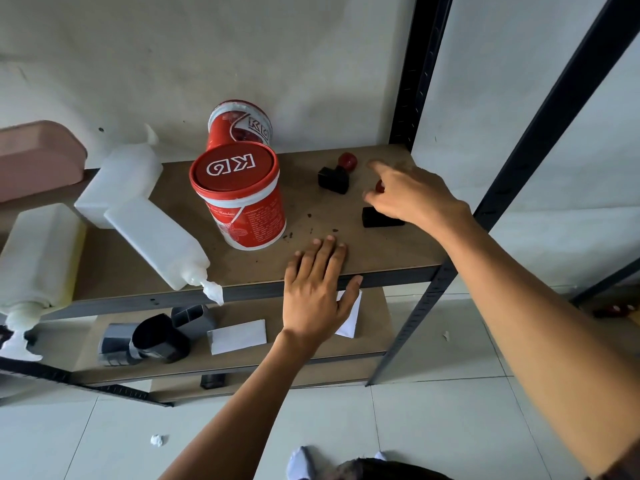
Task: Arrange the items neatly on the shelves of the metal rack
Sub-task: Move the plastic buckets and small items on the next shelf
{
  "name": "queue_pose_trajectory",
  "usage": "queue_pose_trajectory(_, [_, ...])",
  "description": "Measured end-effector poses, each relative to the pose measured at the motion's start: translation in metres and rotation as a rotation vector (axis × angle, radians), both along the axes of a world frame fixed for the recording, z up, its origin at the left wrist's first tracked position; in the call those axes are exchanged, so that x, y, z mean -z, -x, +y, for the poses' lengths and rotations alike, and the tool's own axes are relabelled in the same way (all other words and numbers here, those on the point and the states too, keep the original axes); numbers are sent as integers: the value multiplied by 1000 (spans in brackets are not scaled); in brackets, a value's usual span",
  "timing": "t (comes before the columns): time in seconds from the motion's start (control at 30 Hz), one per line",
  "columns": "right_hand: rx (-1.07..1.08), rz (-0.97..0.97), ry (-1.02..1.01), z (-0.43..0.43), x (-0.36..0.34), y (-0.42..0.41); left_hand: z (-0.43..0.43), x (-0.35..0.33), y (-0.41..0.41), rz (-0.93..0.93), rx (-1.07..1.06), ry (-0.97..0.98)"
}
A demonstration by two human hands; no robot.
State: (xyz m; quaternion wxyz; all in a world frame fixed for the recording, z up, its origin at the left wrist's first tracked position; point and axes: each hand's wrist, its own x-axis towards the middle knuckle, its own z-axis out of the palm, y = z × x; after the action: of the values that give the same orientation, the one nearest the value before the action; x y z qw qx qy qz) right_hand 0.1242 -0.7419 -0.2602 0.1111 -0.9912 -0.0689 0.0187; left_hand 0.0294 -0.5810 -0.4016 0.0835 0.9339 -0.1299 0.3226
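1. On the top shelf point(242, 265), the near tub point(242, 202) stands right in front of the far tub point(242, 123).
2. Three bottles point(156, 237) lie to the left of the tubs.
3. To the right, the far stamp point(334, 176) sits behind the near stamp point(379, 218).
4. Cups point(156, 336) and cards point(239, 336) lie on the lower shelf point(242, 362).

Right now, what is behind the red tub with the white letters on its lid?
A second red and white tub stands behind the front tub, near the wall. Its lower part is covered, so its base cannot be seen.
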Motion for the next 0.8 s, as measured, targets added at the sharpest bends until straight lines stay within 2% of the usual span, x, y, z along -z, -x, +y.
queue_pose_trajectory(0.1, [23, -39, -36, 1, -4, -1, 0, 0, -1, 2, 6, 1])
queue_pose_trajectory(0.2, [32, -294, -70, 8, -14, -8, 0, 0, -1, 13, 10, 15])
queue_pose_trajectory(0.27, [12, -378, -143, 16, -16, -18, 0, -3, 0, 21, 9, 8])
queue_pose_trajectory(0.43, [52, -181, -284, 40, -5, -69, 11, -23, -15, 24, 118, -91])
queue_pose_trajectory(0.57, [114, -52, -263, 53, 2, -99, 16, -25, -24, 77, 143, -145])
queue_pose_trajectory(0.8, [287, 159, -149, 67, -3, -119, 16, -26, -22, 120, 127, -120])
